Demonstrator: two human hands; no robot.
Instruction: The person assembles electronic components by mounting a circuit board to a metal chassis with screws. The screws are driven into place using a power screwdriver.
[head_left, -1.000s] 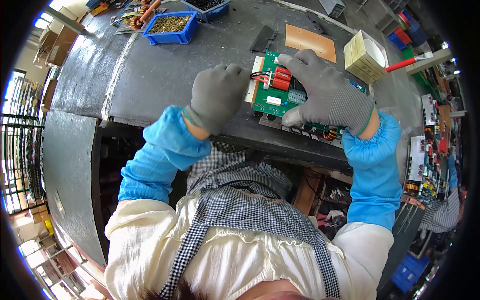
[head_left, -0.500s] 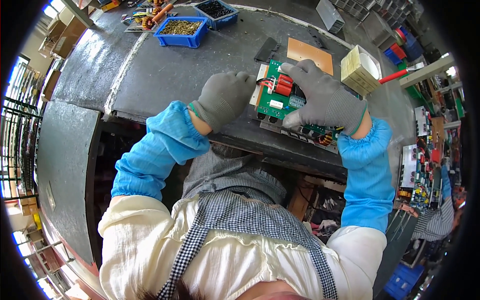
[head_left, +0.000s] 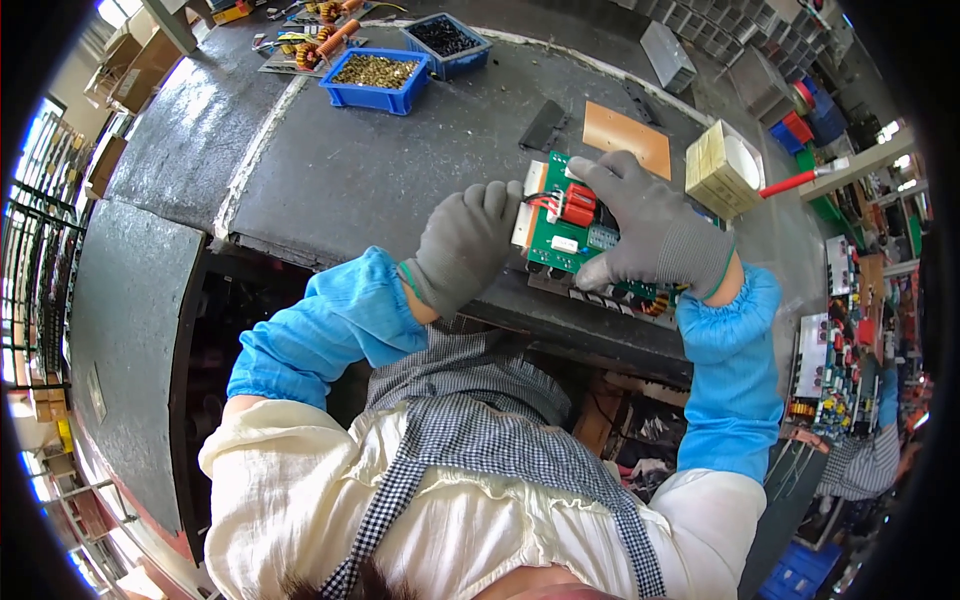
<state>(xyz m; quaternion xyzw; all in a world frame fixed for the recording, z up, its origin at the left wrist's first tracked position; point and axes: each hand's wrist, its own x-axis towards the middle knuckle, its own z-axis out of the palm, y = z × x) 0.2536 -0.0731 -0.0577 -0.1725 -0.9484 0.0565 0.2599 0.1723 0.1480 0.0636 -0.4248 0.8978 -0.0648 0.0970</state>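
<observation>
A green circuit board point(head_left: 545, 238) lies near the front edge of the dark bench, carrying red cylindrical parts point(head_left: 578, 204) and a white block point(head_left: 564, 243). My right hand point(head_left: 655, 215), in a grey glove, straddles the board from the right, fingers at its far side and thumb at its near side, gripping it. Red and dark wires point(head_left: 541, 202) run left from the red parts toward the fingertips of my gloved left hand point(head_left: 465, 245). That hand is closed at the board's left edge, and its fingers seem to pinch the wire ends, which are hidden.
Blue bins hold brass-coloured pieces point(head_left: 375, 72) and black pieces point(head_left: 446, 38) at the back. Behind the board lie a copper-coloured plate point(head_left: 627, 138) and a black piece point(head_left: 544, 126). A pale box point(head_left: 715, 172) and a red-handled tool point(head_left: 795, 182) stand to the right.
The whole view has shifted, so the bench sits lower in the picture. My left hand has turned slightly, showing more of its curled fingers; my right hand keeps its hold on the board.
</observation>
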